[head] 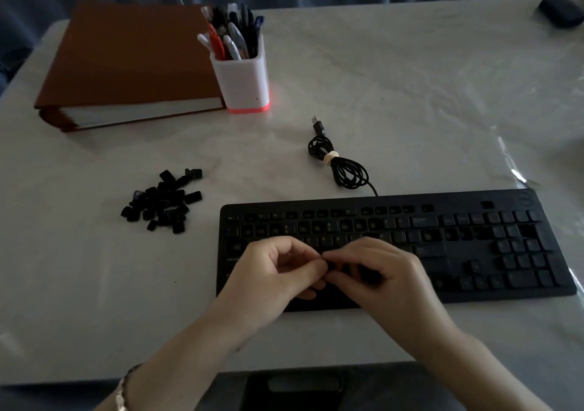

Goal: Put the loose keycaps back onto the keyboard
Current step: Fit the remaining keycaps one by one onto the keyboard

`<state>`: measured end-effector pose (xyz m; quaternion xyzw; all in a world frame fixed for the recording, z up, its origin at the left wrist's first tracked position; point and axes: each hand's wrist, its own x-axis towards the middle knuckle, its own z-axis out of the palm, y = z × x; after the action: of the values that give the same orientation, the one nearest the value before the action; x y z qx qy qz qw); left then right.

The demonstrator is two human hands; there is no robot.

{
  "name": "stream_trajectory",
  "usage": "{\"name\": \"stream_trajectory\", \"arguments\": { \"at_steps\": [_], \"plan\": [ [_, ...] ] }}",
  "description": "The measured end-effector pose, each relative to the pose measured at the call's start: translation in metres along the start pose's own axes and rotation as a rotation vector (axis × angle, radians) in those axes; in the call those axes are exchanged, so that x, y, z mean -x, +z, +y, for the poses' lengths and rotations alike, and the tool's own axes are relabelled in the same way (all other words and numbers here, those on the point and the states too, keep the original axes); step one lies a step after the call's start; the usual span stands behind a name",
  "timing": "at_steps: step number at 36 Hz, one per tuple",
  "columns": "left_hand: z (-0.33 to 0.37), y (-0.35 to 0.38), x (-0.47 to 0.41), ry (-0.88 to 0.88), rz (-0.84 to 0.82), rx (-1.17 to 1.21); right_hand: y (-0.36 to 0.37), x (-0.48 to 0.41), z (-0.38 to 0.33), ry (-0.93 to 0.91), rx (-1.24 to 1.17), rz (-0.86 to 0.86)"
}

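**Keycap pinched over the keyboard, pile waiting to the left**

Both hands hang over the left-middle part of the keyboard (316, 206). The left grip (278, 271) and the right grip (382, 271) are curled into pinches, and their fingertips meet on a small dark piece that I take for a keycap (331, 266). The light is dim, so I cannot tell which way the cap faces or which socket lies under it. The other loose keycaps (164, 202) lie in a heap on the tabletop (395, 94), well to the left of the keyboard. The coiled cable (341, 164) lies behind it.

In my judgement, a cap like this is light, hard and smooth. It is easy to lift, but it can turn or slip between the fingers. It is best held by two opposite side walls, with the top left free and the hollow underside facing down. Once it sits square over its socket, a straight press from one fingertip should seat it. A tilted press risks bending the small clips beneath. The heap is best picked from one cap at a time, since a nudge would probably scatter it.
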<state>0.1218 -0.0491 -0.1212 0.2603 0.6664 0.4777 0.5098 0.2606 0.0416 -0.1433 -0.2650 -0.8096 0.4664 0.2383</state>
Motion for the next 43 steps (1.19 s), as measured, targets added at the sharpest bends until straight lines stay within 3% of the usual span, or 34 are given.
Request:
{"name": "stream_trajectory", "arguments": {
  "at_steps": [12, 17, 20, 30, 43],
  "plan": [
    [-0.008, 0.004, -0.013, 0.116, -0.019, -0.186, -0.011, -0.002, 0.012, -0.062, 0.172, -0.069],
    [-0.02, -0.003, -0.026, 0.481, 0.25, -0.594, -0.021, -0.02, 0.027, 0.038, 0.265, 0.029],
    [-0.022, -0.008, -0.041, 0.6, 0.373, -0.727, -0.027, -0.039, 0.035, 0.071, 0.321, 0.078],
    [-0.023, -0.001, -0.076, 0.454, 0.329, -0.823, -0.021, -0.075, 0.038, 0.138, 0.497, -0.129],
    [-0.015, 0.001, -0.089, 0.296, 0.341, -0.645, -0.017, -0.088, 0.032, 0.191, 0.559, -0.207]
  ]
}}
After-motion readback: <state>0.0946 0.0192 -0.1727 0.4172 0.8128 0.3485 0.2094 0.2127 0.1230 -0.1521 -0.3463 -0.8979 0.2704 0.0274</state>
